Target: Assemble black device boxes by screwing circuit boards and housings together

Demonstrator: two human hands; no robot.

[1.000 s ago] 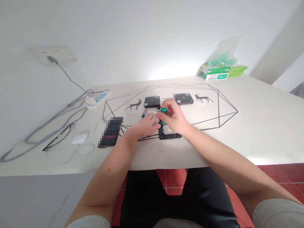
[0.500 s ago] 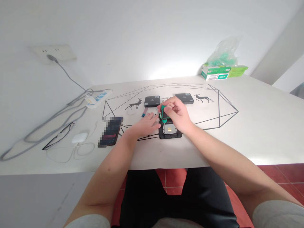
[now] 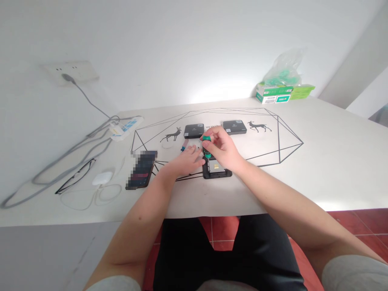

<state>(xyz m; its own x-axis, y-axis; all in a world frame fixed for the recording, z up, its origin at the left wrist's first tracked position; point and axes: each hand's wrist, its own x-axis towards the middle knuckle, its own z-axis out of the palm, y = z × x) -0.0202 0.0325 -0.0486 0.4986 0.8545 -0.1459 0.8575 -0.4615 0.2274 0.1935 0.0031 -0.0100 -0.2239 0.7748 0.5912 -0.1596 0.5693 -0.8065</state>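
Since a moment ago the right hand (image 3: 222, 150), its grip pinched on the green-handled screwdriver (image 3: 206, 146), has stood it more upright over the opened black device (image 3: 217, 169) at frame centre, while the left hand (image 3: 184, 161) rests flat, holding nothing, on the counter (image 3: 318, 161) beside it.

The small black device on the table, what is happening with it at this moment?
A person sits at a white table with an opened small black device in front of them. The right hand holds a green-handled screwdriver upright, tip down on the device. The left hand rests flat on the table beside it. Two closed black boxes lie further back, and a phone lies to the left.
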